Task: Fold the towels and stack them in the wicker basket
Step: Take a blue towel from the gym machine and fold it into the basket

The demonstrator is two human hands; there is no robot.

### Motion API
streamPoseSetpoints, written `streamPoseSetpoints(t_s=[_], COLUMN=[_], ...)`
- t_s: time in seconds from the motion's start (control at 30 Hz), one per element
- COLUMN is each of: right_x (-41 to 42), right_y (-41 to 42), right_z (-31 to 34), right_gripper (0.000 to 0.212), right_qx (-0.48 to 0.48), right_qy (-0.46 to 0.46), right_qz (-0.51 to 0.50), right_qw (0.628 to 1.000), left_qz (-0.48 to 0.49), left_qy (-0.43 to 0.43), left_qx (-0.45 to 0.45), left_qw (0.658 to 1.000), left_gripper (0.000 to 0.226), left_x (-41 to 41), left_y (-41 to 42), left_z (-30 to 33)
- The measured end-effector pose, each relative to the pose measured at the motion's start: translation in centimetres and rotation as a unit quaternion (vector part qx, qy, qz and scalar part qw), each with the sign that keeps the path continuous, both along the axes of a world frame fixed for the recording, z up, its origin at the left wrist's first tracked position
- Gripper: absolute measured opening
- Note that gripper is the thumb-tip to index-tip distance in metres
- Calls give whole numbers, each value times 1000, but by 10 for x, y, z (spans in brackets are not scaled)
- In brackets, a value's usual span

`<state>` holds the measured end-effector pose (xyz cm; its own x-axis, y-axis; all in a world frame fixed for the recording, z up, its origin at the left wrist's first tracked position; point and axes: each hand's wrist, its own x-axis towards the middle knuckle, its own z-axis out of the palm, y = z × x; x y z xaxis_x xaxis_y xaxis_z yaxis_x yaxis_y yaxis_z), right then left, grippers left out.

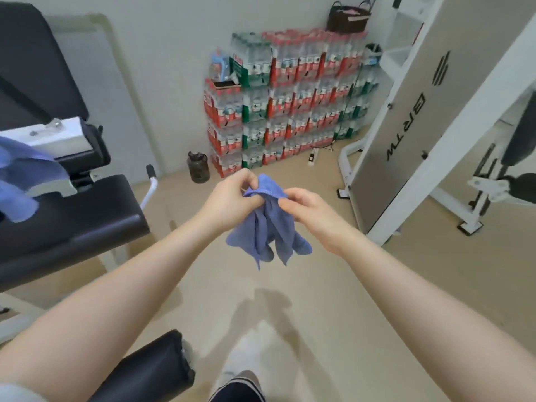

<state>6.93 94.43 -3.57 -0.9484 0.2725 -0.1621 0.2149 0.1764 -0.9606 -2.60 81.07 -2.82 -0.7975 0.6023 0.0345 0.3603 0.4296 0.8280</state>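
Observation:
A small blue towel [268, 230] hangs crumpled in the air over the floor, held at its top edge by both hands. My left hand [229, 198] pinches the top left part, and my right hand [307, 208] grips the top right, close beside it. Another blue towel [20, 175] lies draped over the white part of the gym bench at the left edge. A dark wicker basket [348, 18] stands far off on top of the stacked water bottles, with something pink inside it.
A black padded gym bench [72, 216] fills the left side. Stacked packs of water bottles [290, 111] line the back wall, with a dark jug [198, 166] on the floor beside them. A white exercise machine [435, 111] stands at the right. Beige floor lies between.

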Motion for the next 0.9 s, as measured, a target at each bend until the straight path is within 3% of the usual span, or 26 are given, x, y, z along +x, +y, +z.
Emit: streamPoseSetpoints(t_s=[0.07, 0.23, 0.33, 0.43, 0.5, 0.63, 0.77, 0.9], right_x=[-16, -88, -143, -206, -250, -328, -387, -460], right_y=[30, 105, 157, 212, 247, 324, 404, 499], right_z=[-6, -16, -16, -6, 1, 6, -12, -35], right_gripper=[10, 20, 25, 28, 20, 6, 12, 31], right_qx=[17, -31, -55, -49, 2, 236, 286, 311], right_qy=[4, 23, 3, -34, -47, -45, -70, -118], right_qz=[11, -51, -64, -46, -54, -76, -116, -73], right_qw=[1000, 998, 996, 997, 997, 968, 949, 940], left_qz=[-10, -47, -68, -107, -115, -108, -104, -51], left_qy=[-35, -19, -30, -9, -5, 39, 48, 61], left_qx=[33, 44, 15, -37, -41, -63, -90, -79], left_qw=[999, 998, 997, 994, 993, 991, 989, 994], left_gripper=[18, 10, 23, 18, 15, 20, 25, 27], left_x=[-15, -76, -135, -203, -252, -342, -413, -491], left_y=[38, 127, 179, 233, 266, 326, 391, 459], left_z=[-3, -18, -21, -13, -6, 3, -13, -34])
